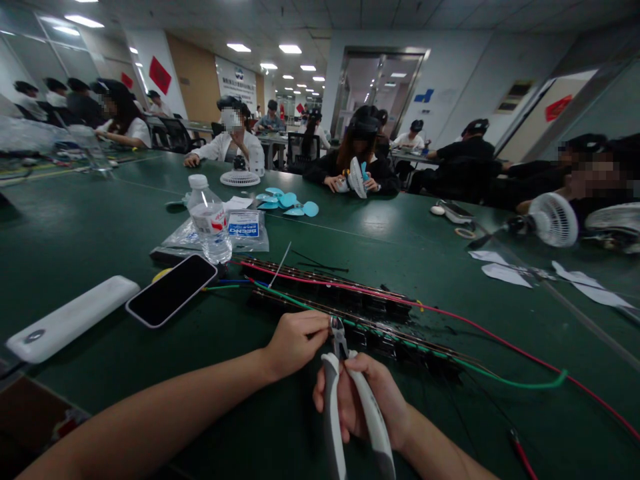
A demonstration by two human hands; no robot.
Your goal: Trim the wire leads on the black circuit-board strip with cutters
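Observation:
My right hand [363,397] is closed around a pair of cutting pliers [377,427] with white and grey handles. The jaws point away from me, right beside the fingertips of my left hand [296,342]. Those fingers are pinched together at the edge of the nearer dark strip [415,349]; what they hold is too small to make out. A green wire [530,385] runs along this strip and off its right end. Behind it lies a second dark strip [300,272] with a red wire [450,311] along it. A pale cable tie [281,264] sticks up near their left ends.
A phone [173,291], a white oblong device [75,317] and a water bottle [207,223] stand to the left on the green table [225,413]. Blue fan blades [287,200] lie farther back. Several people sit across the table, some with white fans [553,220].

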